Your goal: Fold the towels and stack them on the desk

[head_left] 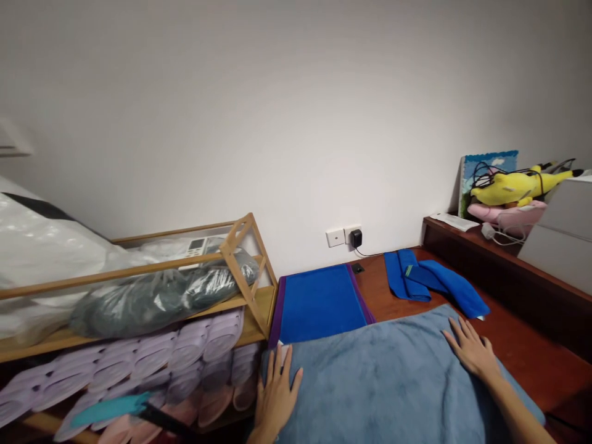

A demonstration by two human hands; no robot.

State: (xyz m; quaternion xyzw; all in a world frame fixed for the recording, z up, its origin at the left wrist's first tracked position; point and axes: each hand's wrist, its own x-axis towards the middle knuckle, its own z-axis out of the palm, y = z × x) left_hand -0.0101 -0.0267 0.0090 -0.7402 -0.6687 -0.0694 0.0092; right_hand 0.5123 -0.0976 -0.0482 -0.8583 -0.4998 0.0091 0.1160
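Observation:
A grey-blue towel [370, 376] lies spread over the near part of the reddish-brown wooden desk [518, 351]. My left hand [277, 391] rests flat on its left edge, fingers apart. On the towel's right side, my right hand [474, 350] is also laid flat with fingers spread. Neither hand grips anything. Just beyond the towel is a folded blue cloth [324, 302] with purple edging. Farther right lies a loosely folded blue strip of cloth [416, 280]. The towel's near edge runs out of view.
On the left, a wooden rack [252, 290] holds plastic-wrapped bundles [166, 299] above several lilac slippers [152, 354]. A black plug [356, 238] sits in the wall socket. At right, a raised shelf [439, 229] carries a yellow plush toy [513, 188] and grey boxes [567, 228].

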